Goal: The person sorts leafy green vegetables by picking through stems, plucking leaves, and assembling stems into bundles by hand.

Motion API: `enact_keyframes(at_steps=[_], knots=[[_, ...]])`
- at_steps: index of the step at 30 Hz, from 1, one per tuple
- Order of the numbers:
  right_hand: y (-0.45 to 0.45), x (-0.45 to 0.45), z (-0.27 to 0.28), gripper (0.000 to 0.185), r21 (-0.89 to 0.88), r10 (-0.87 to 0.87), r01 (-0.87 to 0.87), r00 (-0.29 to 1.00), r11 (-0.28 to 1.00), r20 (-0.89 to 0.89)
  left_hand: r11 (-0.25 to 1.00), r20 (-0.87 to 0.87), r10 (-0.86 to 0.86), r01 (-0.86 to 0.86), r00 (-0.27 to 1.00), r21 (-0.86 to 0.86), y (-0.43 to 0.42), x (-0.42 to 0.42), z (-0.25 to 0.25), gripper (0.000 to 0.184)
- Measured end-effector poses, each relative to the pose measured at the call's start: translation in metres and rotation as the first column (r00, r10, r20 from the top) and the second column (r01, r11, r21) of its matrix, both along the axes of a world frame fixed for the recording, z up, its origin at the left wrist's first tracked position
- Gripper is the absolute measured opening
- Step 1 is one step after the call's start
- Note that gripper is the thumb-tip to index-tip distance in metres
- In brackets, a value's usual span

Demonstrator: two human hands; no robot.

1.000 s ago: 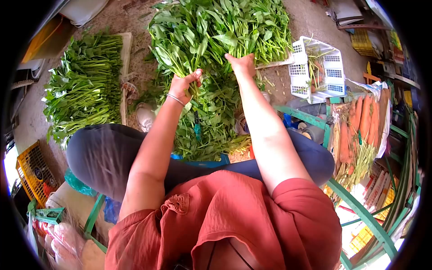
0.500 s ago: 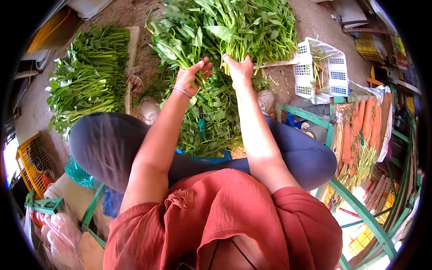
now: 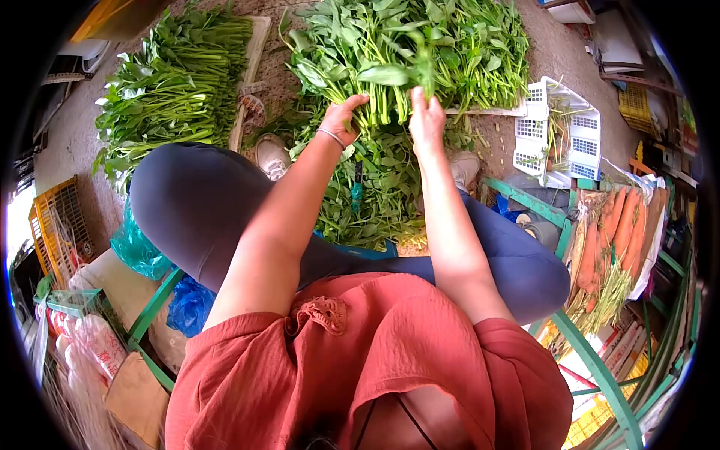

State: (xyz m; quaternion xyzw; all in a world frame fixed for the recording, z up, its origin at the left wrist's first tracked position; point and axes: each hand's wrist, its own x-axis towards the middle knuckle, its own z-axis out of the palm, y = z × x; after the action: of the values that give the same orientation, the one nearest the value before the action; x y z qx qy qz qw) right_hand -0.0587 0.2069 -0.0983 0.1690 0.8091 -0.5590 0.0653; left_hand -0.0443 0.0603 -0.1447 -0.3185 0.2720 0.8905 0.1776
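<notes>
My left hand, with a bracelet at its wrist, is wrapped round the lower stems of a leafy green bunch. Beside it, my right hand pinches a green stem that stands up from the fingers and is blurred. Behind both hands lies a large heap of leafy greens on a white tray. Below them, between my legs, loose greens fill a blue container.
At the left, bundled greens lie in rows beside a white board. A white crate stands at the right, above carrots near a green metal frame. A yellow crate is at the far left.
My left hand has closed round the stem bunch. My right hand has let go of that bunch and now holds a single stem. The view has shifted, so the scene sits further right.
</notes>
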Motion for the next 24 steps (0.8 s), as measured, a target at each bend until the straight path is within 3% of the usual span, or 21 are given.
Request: enact_keyframes(at_steps=[2, 3, 6, 7, 8, 9, 11, 12, 13, 15, 17, 18, 19, 21, 24], knots=[[0.007, -0.01, -0.006, 0.035, -0.316, -0.161, 0.142, 0.986, 0.938, -0.035, 0.999, 0.058, -0.008, 0.006, 0.998, 0.044, -0.004, 0.0, -0.01, 0.012], [0.012, -0.019, -0.014, 0.039, -0.249, -0.183, 0.175, 0.983, 0.953, -0.01, 0.999, 0.062, -0.008, 0.005, 0.998, 0.044, -0.005, 0.0, -0.018, 0.012], [0.025, -0.037, -0.021, 0.056, -0.026, -0.13, 0.143, 0.95, 0.989, 0.285, 0.997, 0.12, -0.026, 0.017, 0.992, 0.079, -0.006, 0.0, -0.028, 0.01], [0.021, -0.038, -0.012, 0.059, 0.243, -0.194, 0.117, 0.927, 0.963, 0.321, 0.997, 0.118, -0.024, 0.015, 0.993, 0.08, -0.006, 0.0, -0.025, 0.01], [0.025, -0.036, -0.025, 0.053, 0.646, -0.091, 0.144, 0.989, 0.75, -0.114, 0.997, 0.132, -0.019, 0.009, 0.991, 0.078, -0.005, 0.0, -0.023, 0.01], [0.031, -0.034, -0.039, 0.047, 0.858, 0.207, 0.331, 0.877, 0.392, -0.433, 0.997, 0.148, -0.015, 0.004, 0.989, 0.076, -0.004, 0.001, -0.02, 0.011], [0.01, -0.025, 0.002, 0.033, 0.636, 0.065, 0.102, 0.97, 0.765, -0.234, 0.997, 0.145, -0.026, 0.014, 0.989, 0.082, -0.003, -0.001, -0.027, 0.011], [0.0, -0.022, 0.019, 0.025, 0.466, 0.156, -0.072, 0.977, 0.882, -0.144, 0.994, 0.134, -0.035, 0.021, 0.99, 0.105, -0.003, -0.002, -0.032, 0.012], [-0.01, -0.021, 0.02, 0.026, 0.39, 0.261, -0.2, 0.959, 0.899, -0.107, 0.992, 0.121, -0.046, 0.031, 0.992, 0.125, -0.003, -0.001, -0.032, 0.012], [-0.022, -0.019, 0.001, 0.024, 0.578, 0.397, -0.217, 0.895, 0.786, -0.204, 0.99, 0.115, -0.056, 0.04, 0.992, 0.134, -0.004, 0.0, -0.028, 0.013], [-0.018, -0.028, -0.031, 0.022, 0.211, 0.204, -0.17, 0.967, 0.963, -0.151, 0.98, 0.089, -0.02, 0.002, 0.996, 0.201, -0.004, 0.0, -0.02, 0.014], [-0.018, -0.03, -0.028, 0.017, 0.066, 0.078, -0.068, 0.984, 0.995, -0.158, 0.979, 0.097, -0.018, -0.002, 0.995, 0.205, -0.004, -0.001, -0.016, 0.014], [-0.013, -0.029, -0.021, 0.014, -0.177, -0.077, 0.089, 0.994, 0.98, 0.071, 0.978, 0.099, -0.012, -0.008, 0.995, 0.208, -0.006, 0.001, -0.012, 0.014], [-0.005, -0.03, -0.019, 0.012, -0.331, -0.218, 0.274, 0.956, 0.903, 0.196, 0.978, 0.124, 0.021, -0.046, 0.992, 0.202, -0.007, 0.001, -0.005, 0.014], [-0.001, -0.027, -0.016, 0.024, -0.352, -0.266, 0.321, 0.944, 0.879, 0.197, 0.975, 0.134, 0.019, -0.048, 0.991, 0.216, -0.009, 0.002, 0.003, 0.015]])
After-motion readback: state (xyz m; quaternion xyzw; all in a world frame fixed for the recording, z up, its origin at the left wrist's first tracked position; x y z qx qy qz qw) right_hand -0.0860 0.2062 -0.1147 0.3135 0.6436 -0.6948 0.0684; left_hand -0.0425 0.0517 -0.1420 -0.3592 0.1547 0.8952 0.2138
